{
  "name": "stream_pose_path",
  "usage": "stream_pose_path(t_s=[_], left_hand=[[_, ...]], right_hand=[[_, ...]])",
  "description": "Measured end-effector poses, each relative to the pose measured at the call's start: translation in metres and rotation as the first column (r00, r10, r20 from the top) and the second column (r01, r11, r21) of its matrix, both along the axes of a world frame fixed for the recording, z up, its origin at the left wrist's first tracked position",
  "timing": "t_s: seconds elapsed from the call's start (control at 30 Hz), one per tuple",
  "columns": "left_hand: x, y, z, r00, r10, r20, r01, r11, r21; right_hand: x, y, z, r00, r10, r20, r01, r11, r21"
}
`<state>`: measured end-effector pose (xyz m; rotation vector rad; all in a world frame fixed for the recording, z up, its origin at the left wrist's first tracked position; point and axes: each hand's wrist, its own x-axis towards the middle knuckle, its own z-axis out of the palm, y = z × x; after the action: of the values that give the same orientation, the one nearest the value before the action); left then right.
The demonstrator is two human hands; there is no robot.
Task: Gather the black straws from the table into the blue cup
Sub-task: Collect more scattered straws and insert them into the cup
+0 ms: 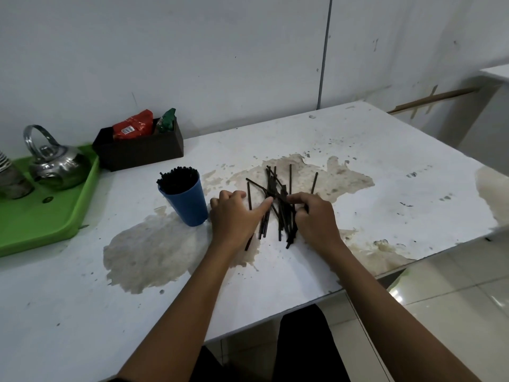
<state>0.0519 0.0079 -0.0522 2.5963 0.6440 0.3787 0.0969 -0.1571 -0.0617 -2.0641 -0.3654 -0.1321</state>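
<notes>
Both hands worked the loose black straws [278, 205] mid-table: right hand [314, 216] clutched several, left hand [234, 213] pressed flat beside them. Blue cup [187, 202], just left, already looked nearly full.

Single head view, looking forward-down, close over table [385, 161].

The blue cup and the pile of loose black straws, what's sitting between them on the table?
In the head view, the left hand lies between the blue cup and the loose straws, its thumb reaching into the pile.
</notes>
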Motion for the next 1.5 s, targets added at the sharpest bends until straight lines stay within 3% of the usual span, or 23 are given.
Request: stream_pose_path(t_s=[0.2, 0.47, 0.6, 0.77, 1.0, 1.27, 1.37, 1.5], left_hand=[[0.024, -0.018, 0.015, 0.987, 0.034, -0.16, -0.04, 0.999, -0.031], [0.026, 0.002, 0.028, 0.983, -0.104, -0.149, 0.065, 0.967, -0.246], [0.023, 0.0, 0.029, 0.977, -0.139, -0.16, 0.108, 0.976, -0.188], [0.024, -0.012, 0.028, 0.97, -0.137, -0.199, 0.138, 0.99, -0.007], [0.032, 0.003, 0.031, 0.957, -0.18, -0.227, 0.168, 0.983, -0.069], [0.028, -0.003, 0.025, 0.984, -0.131, -0.12, 0.129, 0.991, -0.026], [0.031, -0.007, 0.026, 0.982, -0.105, -0.159, 0.113, 0.993, 0.041], [0.037, 0.0, 0.032, 0.959, -0.122, -0.257, 0.138, 0.989, 0.046]], right_hand=[[0.002, -0.001, 0.0, 0.999, -0.038, -0.024, 0.039, 0.999, 0.036], [0.003, -0.001, 0.003, 0.993, -0.096, -0.062, 0.1, 0.993, 0.064], [0.0, 0.0, 0.005, 0.999, -0.03, -0.045, 0.032, 0.999, 0.032], [-0.005, -0.001, 0.011, 1.0, 0.014, -0.024, -0.013, 0.999, 0.041], [-0.004, -0.001, 0.011, 0.999, 0.002, -0.036, -0.001, 0.999, 0.038], [-0.002, 0.0, 0.008, 0.998, 0.054, -0.029, -0.054, 0.999, -0.001], [-0.001, -0.001, 0.007, 0.998, 0.053, -0.028, -0.053, 0.998, -0.014], [0.0, -0.002, 0.004, 1.0, 0.004, -0.023, -0.002, 0.997, 0.083]])
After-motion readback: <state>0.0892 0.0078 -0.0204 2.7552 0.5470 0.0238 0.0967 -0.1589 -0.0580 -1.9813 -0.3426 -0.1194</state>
